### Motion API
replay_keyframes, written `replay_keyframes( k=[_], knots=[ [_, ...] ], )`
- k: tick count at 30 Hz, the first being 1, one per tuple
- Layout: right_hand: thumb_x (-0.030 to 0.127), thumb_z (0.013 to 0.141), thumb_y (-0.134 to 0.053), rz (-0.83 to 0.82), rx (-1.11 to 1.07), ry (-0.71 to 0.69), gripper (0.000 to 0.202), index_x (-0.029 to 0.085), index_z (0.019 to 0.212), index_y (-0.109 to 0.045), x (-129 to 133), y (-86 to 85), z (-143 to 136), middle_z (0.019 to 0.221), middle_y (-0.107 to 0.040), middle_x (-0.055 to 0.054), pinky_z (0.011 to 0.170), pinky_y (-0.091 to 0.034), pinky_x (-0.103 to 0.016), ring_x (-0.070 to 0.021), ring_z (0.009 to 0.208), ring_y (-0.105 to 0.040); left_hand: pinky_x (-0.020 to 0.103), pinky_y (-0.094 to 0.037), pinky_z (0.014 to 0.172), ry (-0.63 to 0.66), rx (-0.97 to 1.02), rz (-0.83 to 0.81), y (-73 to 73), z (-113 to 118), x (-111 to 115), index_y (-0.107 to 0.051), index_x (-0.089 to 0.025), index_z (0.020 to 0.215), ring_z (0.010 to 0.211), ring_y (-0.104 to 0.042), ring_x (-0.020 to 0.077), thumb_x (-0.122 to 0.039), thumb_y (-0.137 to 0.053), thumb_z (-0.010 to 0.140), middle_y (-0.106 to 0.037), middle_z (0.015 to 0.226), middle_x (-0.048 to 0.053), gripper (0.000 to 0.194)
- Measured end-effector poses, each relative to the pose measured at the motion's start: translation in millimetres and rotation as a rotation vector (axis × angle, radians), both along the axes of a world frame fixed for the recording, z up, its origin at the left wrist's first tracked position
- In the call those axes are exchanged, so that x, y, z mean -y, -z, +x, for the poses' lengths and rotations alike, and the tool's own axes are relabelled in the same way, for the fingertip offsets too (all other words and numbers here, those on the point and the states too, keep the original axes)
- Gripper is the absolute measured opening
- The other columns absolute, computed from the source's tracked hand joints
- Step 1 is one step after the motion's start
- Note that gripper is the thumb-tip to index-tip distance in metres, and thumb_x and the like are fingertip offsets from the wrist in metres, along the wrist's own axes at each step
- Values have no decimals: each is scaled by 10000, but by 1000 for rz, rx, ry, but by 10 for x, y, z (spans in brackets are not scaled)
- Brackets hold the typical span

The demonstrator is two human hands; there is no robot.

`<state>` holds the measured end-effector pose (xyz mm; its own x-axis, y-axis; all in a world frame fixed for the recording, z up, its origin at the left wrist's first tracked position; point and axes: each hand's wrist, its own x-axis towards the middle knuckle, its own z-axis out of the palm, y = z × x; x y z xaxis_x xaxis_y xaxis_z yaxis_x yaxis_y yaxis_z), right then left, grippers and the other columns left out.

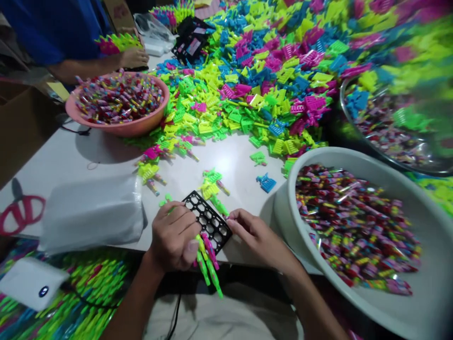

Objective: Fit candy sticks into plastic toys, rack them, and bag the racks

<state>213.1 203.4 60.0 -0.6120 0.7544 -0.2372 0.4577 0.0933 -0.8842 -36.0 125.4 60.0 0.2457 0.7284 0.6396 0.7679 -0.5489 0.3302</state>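
Observation:
My left hand (pixel 175 236) is closed around several slim plastic toy pieces (pixel 208 264) in green, yellow and pink, their ends sticking out below the fist. Just beside it, a black tray with honeycomb holes (pixel 208 219) lies tilted at the table's front edge; whether the left fingers also grip it is hidden. At the tray's right edge, my right hand (pixel 249 231) pinches the end of a green plastic toy piece (pixel 220 206), where a bit of pink shows at the fingertips. Behind the tray lie yellow and green toy pieces with printed sticks (pixel 211 184).
A large heap of bright plastic pieces (pixel 247 80) covers the back. A pink basin (pixel 116 123), a grey-white basin (pixel 300 198) and a metal bowl (pixel 348 113) hold small shiny wrapped sticks. Plastic bags (pixel 94 212) and red scissors (pixel 23 212) lie left. Another person's hand (pixel 134 57) works behind.

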Motion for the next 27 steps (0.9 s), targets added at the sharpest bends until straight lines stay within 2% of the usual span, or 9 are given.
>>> replay_keyframes(
  k=[3, 5, 11, 15, 18, 20, 22, 24, 27],
  knots=[
    [557, 1097, -562, -170, -104, 27, 317, 266, 988, -627, 168, -45, 72, 776, -543, 29, 662, -399, -304, -189, 717, -516, 503, -454, 915, -11, -12, 10, -9, -3, 3, -614, -248, 818, 743, -581, 263, -280, -412, 936, -646, 730, 56, 236],
    [558, 1089, -570, -224, -159, 43, 324, 265, 954, -602, 284, -24, 110, 775, -510, 35, 648, -387, -293, -178, 704, -480, 496, -463, 913, -12, -7, 45, -8, -5, -1, -628, -248, 812, 737, -581, 266, -265, -432, 912, -655, 734, 58, 220],
    [425, 1051, -617, -152, -126, 20, 183, 262, 974, -582, 611, 129, 142, 775, -544, 39, 613, -373, -283, -169, 671, -483, 491, -480, 879, -13, -2, 114, 43, -19, -32, -635, -250, 771, 741, -593, 267, -248, -407, 956, -664, 716, 61, 293],
    [254, 938, -695, -37, -142, 3, 75, 259, 918, -623, 739, 220, 62, 829, -622, 25, 658, -407, -274, -171, 734, -557, 491, -474, 857, -13, -55, 96, -20, -28, -24, -632, -248, 787, 739, -592, 261, -255, -388, 1002, -662, 722, 63, 325],
    [325, 934, -736, -229, -268, 129, 93, 266, 964, -671, 792, 329, 13, 678, -599, 58, 576, -393, -263, -153, 599, -548, 533, -472, 992, -2, -110, 3, -151, -8, 40, -707, -227, 1029, 843, -664, 279, -287, -409, 1008, -741, 860, 80, 305],
    [409, 895, -816, -378, -348, 234, 211, 261, 972, -688, 802, 395, 9, 621, -593, 71, 529, -394, -260, -141, 525, -532, 621, -368, 1179, -3, -166, -57, -235, 21, 107, -693, -195, 1286, 1082, -702, 335, -323, -440, 1004, -796, 1069, 120, 400],
    [471, 820, -903, -483, -431, 319, 328, 257, 945, -689, 790, 431, 23, 665, -640, 56, 537, -469, -276, -142, 528, -562, 675, -236, 1279, 32, -231, -77, -277, 56, 172, -661, -190, 1402, 1305, -646, 384, -335, -474, 984, -794, 1232, 139, 480],
    [499, 768, -946, -559, -490, 362, 378, 260, 916, -693, 762, 430, 36, 728, -668, 41, 560, -540, -304, -145, 546, -580, 651, -279, 1279, 95, -246, -70, -261, 87, 217, -698, -211, 1333, 1339, -640, 377, -309, -487, 960, -800, 1217, 126, 440],
    [506, 778, -938, -486, -496, 378, 324, 266, 870, -741, 723, 391, 31, 854, -672, 2, 589, -573, -314, -167, 646, -618, 585, -439, 1157, 125, -168, -48, -160, 122, 245, -721, -222, 1107, 1132, -721, 328, -298, -432, 978, -808, 1032, 107, 326]
  ],
)
